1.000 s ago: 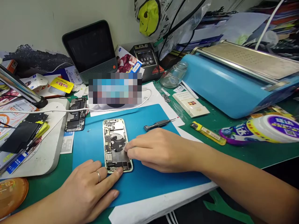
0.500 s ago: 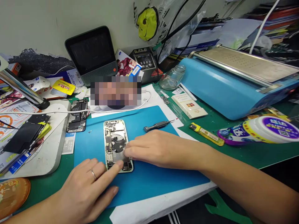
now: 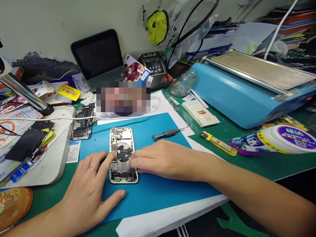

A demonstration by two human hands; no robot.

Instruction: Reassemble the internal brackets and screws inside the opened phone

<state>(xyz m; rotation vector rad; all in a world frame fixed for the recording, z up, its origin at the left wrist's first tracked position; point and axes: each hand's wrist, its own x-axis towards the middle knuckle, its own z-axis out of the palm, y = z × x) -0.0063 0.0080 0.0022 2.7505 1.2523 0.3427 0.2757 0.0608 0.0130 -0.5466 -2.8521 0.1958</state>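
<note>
An opened phone with its inner parts exposed lies on the blue mat. My left hand is at its left side, thumb stretched apart from the fingers. The index fingertip rests on the phone's left inner parts. At the phone's right edge, my right hand has its fingers bent and pressed together over the inside of the frame. Whatever those fingertips may pinch is hidden. Beyond the right hand, a dark screwdriver lies on the mat.
Another opened phone lies left of the mat by the white lamp base. A white cable crosses behind. To the right are a yellow cutter, a cigarette pack, a purple-white tub and a blue machine.
My left hand has moved up and left, its index finger going from the phone's lower part to its left side. The phone has turned slightly and its bottom shifted left. The right hand stays beside it.
</note>
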